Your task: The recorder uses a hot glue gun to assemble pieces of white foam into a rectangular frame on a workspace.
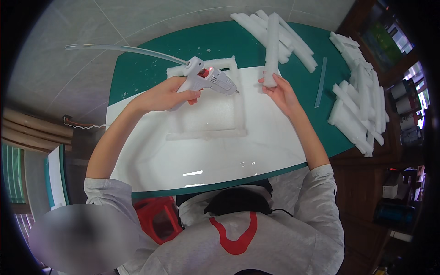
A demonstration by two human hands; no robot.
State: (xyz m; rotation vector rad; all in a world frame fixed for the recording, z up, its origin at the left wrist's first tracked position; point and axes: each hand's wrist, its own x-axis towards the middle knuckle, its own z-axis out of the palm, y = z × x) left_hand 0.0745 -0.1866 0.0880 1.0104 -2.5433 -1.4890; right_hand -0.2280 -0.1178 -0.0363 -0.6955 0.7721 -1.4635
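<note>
My left hand point(164, 95) is closed around the handle of a white hot glue gun point(217, 82), whose nozzle points right and whose small red light is lit. A long clear glue stick point(128, 48) sticks out of its back, curving left. Between the fingers and thumb of my right hand point(285, 97) is the near end of a white foam strip point(272, 50), reaching away from me. Under the gun lies a rectangular frame of white foam strips point(206, 134); the gun and my left hand hide part of it. The nozzle is over the frame's right side.
A glossy white sheet point(220, 160) covers much of the green table point(137, 55). Loose foam strips point(252, 28) lie at the far edge, and a larger pile of foam pieces point(362, 101) is at the right. Another clear glue stick point(321, 82) rests between. A red stool point(158, 220) stands below.
</note>
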